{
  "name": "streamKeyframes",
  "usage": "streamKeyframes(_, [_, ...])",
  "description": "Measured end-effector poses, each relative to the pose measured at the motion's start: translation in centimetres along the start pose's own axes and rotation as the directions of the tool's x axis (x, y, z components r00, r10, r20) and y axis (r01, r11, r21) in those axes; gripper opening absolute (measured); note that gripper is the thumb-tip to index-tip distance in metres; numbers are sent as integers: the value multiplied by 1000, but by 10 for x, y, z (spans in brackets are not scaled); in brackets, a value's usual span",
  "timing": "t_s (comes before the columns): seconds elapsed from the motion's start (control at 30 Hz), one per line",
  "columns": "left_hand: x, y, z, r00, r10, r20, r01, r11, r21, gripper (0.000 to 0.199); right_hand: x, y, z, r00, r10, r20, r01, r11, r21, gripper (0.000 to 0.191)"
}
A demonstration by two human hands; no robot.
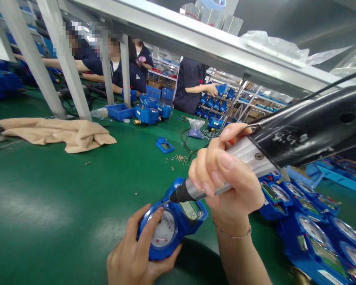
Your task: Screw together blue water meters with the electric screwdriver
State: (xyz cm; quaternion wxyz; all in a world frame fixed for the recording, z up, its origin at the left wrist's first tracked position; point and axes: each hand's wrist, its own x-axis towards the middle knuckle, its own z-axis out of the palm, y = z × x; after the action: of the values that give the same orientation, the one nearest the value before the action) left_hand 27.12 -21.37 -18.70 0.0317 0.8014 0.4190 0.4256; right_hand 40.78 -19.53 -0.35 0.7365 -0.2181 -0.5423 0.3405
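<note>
The left hand is cradling a blue plastic water meter with a round glass dial just above the green bench mat, its fingers wrapping under the housing and its thumb lying across the dial. The right hand is clamping curled fingers around a black-and-silver electric screwdriver, whose tip is meeting the meter's upper edge. The meter is looking stiff and fairly heavy, safest gripped by its housing rather than the fragile glass. Farther off, a blue plastic tray is sitting beyond a clear bag of small parts

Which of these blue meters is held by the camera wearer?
The blue water meter in the left hand, at the front; the meters at right lie untouched.
</note>
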Motion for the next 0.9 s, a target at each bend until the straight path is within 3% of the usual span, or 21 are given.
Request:
streamKeyframes(0.4, [2, 1, -1, 998, -46, 33, 45, 999, 4, 55, -10, 10, 6, 997, 65, 29, -56, 970, -238, 23])
streamKeyframes(0.5, [0, 1, 0, 1000, -1, 12, 0, 998, 59, 53, -11, 14, 10, 994, 108, 13, -99, 951, -292, 25])
streamKeyframes(0.6, [-1, 1, 0, 1000, 20, 16, -21, 997, 77, 54, -11, 28, 11, 984, 174, -46, -179, 918, -353, 25])
streamKeyframes(0.77, [3, -2, 0, 997, -67, 33, 67, 998, -6, 53, -9, 58, 6, 951, 282, -125, -309, 871, -382, 25])
streamKeyframes(0.9, [6, -3, 1, 995, -93, 29, 93, 996, 17, 49, -7, 67, 3, 947, 288, -144, -322, 863, -390, 26])
